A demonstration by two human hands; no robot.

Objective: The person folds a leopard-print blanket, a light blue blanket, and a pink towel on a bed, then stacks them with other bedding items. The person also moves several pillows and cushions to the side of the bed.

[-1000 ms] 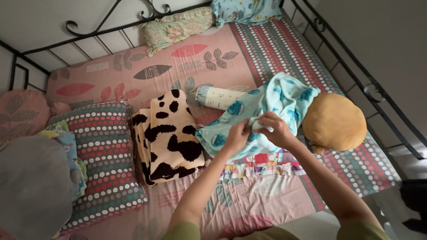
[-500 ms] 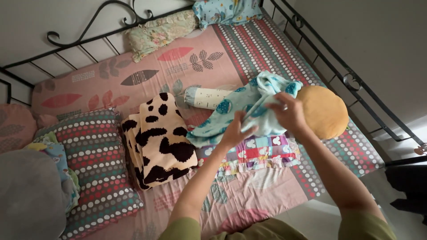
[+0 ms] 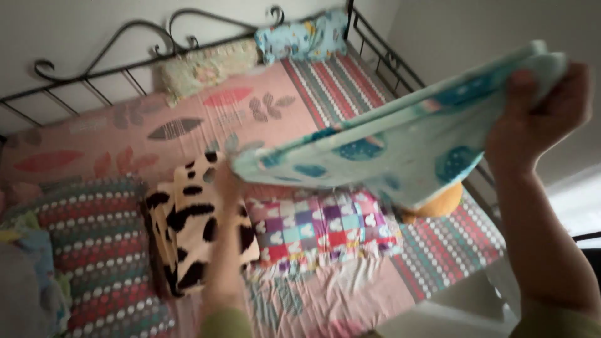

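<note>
Soft matt cloth blanket (image 3: 388,150), fleecy cow-print throw (image 3: 188,219), and dark matt metal bed frame (image 3: 125,37).

Motion blur smears the whole view. The left hand (image 3: 228,178) is a streak at the near corner of the light blue cloth (image 3: 388,141), its grip unreadable. That cloth covers most of the orange cushion (image 3: 438,203) by the bed's right edge. The grey bundle (image 3: 15,294), perhaps bedding, is cut off by the picture's left edge.
</note>
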